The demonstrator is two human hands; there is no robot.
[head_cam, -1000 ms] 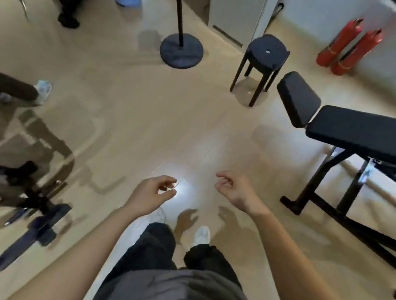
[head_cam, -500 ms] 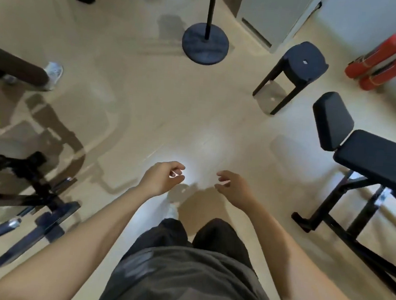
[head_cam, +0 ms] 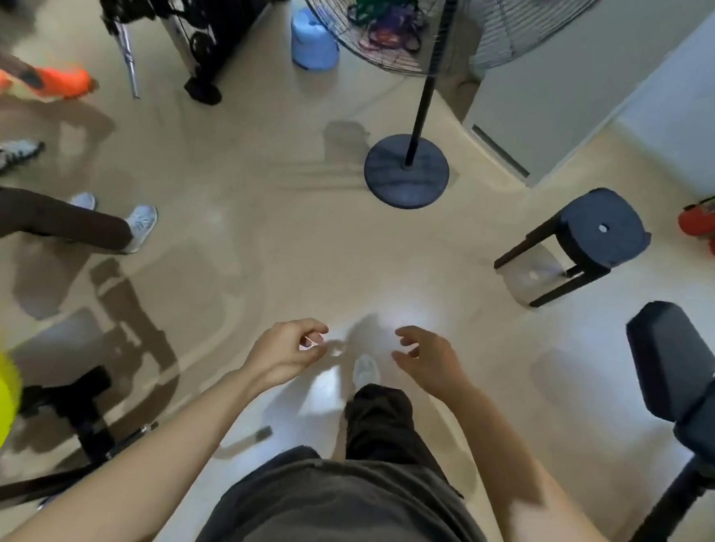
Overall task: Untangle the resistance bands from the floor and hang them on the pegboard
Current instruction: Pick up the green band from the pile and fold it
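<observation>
Lately the view has lifted, revealing tangled green and purple resistance bands (head_cam: 388, 21) on the beige floor (head_cam: 264, 242) behind the black pedestal fan (head_cam: 406, 176). Both left hand (head_cam: 287, 348) and right hand (head_cam: 428, 357) are loosely curled, each grip empty. Skirt the fan, then crouch.

Single view, head-worn, wide-angle. Faces forward and steeply down at the floor (head_cam: 264, 242). Wearer's torso (head_cam: 340, 517) sits close under the lens at the bottom edge. Left hand (head_cam: 285, 346) and right hand (head_cam: 426, 357) are mid-frame. Fan base (head_cam: 406, 172) and stool (head_cam: 603, 230) lie farther out, toward the top.
</observation>
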